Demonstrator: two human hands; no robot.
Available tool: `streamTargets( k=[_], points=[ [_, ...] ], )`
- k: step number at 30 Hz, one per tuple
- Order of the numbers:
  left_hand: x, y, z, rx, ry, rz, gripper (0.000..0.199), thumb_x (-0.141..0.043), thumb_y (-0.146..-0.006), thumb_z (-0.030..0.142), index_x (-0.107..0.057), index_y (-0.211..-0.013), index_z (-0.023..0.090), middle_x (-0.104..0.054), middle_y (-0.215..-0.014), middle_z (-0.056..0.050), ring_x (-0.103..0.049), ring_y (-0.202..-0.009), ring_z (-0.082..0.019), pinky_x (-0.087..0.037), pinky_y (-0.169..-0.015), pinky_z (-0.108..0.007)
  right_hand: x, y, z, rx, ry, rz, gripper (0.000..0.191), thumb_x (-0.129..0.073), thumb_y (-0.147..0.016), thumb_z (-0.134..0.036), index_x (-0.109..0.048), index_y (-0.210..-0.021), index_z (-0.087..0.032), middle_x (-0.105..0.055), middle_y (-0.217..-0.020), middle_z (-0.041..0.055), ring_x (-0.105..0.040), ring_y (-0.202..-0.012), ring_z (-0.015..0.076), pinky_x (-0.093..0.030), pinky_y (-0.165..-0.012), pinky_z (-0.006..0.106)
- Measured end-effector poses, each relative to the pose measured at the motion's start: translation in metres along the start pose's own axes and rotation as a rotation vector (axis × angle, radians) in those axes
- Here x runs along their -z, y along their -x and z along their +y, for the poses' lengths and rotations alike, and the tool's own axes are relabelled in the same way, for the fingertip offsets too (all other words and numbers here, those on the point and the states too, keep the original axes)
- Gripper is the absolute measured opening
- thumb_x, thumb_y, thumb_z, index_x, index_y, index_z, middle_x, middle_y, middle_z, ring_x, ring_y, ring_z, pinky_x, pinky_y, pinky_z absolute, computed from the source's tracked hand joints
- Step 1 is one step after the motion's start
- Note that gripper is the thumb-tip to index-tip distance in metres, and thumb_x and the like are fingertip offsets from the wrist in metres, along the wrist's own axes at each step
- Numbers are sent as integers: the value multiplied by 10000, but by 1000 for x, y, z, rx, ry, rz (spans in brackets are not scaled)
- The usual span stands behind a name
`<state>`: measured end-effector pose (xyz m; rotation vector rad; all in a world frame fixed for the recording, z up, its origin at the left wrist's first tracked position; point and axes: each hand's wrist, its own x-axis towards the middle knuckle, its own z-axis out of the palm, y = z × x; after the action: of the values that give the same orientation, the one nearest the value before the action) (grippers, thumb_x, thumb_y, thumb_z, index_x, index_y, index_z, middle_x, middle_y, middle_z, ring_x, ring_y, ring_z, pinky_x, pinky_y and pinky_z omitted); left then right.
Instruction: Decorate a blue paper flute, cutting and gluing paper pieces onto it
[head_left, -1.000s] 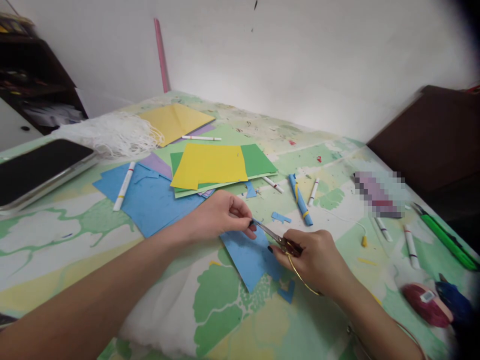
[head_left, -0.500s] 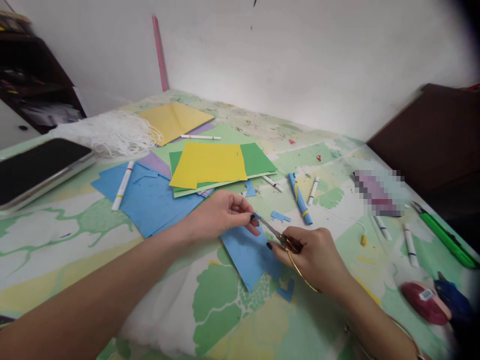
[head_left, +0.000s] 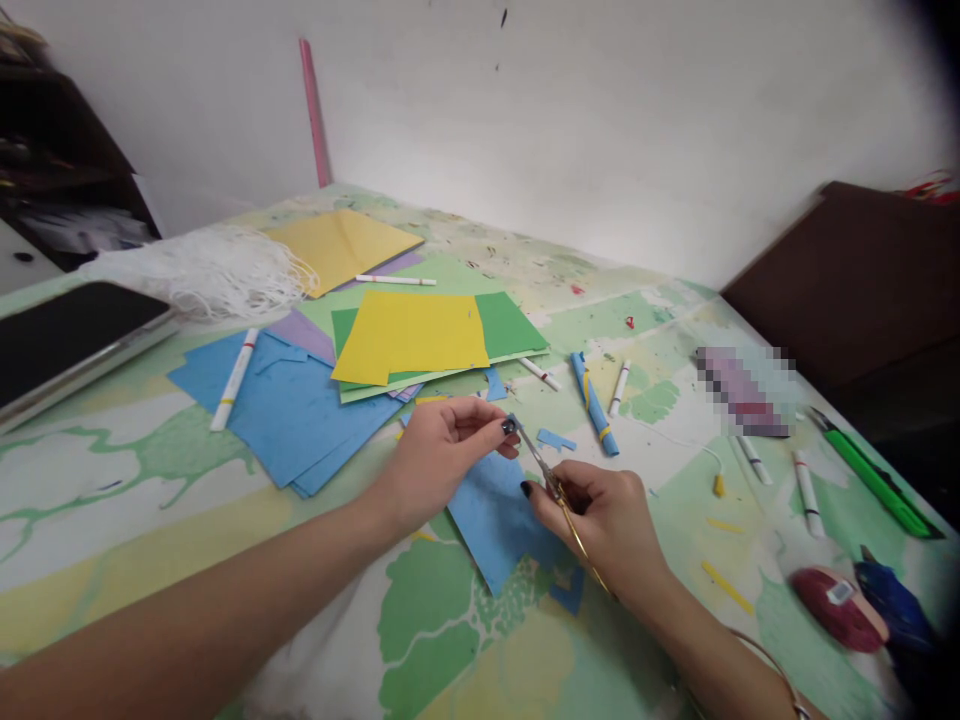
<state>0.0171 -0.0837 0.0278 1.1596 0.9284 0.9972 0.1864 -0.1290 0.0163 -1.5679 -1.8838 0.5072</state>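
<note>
My left hand point(head_left: 457, 440) is closed in a pinch on a tiny blue paper piece point(head_left: 512, 420), mostly covered by the fingertips. My right hand point(head_left: 600, 520) grips a pair of gold-handled scissors point(head_left: 551, 478), whose blade tips point up and left to the pinched piece. Beneath both hands a blue paper sheet point(head_left: 491, 530) lies on the patterned tablecloth. Small blue offcuts point(head_left: 556, 440) lie beyond the scissors, and another blue scrap point(head_left: 568, 590) sits below the right hand. A blue paper roll point(head_left: 594, 405) banded in yellow lies farther right.
At left are blue sheets point(head_left: 292, 430), a white string bundle point(head_left: 202, 270) and a dark-screened device point(head_left: 82, 340). Yellow paper point(head_left: 416, 330) tops green sheets in the middle. Markers point(head_left: 808, 495), a green cutter point(head_left: 874, 475) and a maroon-and-pink object point(head_left: 836, 608) lie at right.
The scissors have turned slightly more upright at the pinched piece, and the right hand has shifted a little left and down. The whole view has moved slightly. Both grips stay the same.
</note>
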Motion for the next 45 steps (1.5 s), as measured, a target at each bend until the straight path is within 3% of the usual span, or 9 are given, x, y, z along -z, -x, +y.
streamTargets(
  k=[10, 30, 45],
  points=[
    [6, -2, 4, -11, -69, -137, 93, -569, -777, 219, -588, -752, 132, -626, -687, -5, -594, -681, -104, -465, -714, -225, 8, -2, 6, 24, 17, -65, 368, -582, -719, -313, -335, -482, -176, -253, -447, -58, -224, -439, 63, -190, -387, 190],
    [18, -8, 11, 21, -190, -291, 115, -566, -796, 218, -608, -757, 119, -636, -694, -12, -599, -680, -97, -456, -686, -211, 20, -3, 7, 78, 103, -102, 399, -588, -720, -318, -297, -487, -175, -227, -455, -60, -197, -468, 70, -189, -397, 187],
    [20, -10, 12, 27, -214, -326, 102, -559, -805, 190, -609, -760, 114, -639, -692, -12, -600, -672, -93, -449, -674, -209, 22, -4, 9, 113, 118, -110, 414, -589, -740, -347, -314, -487, -168, -225, -451, -62, -177, -473, 71, -184, -399, 192]
  ],
)
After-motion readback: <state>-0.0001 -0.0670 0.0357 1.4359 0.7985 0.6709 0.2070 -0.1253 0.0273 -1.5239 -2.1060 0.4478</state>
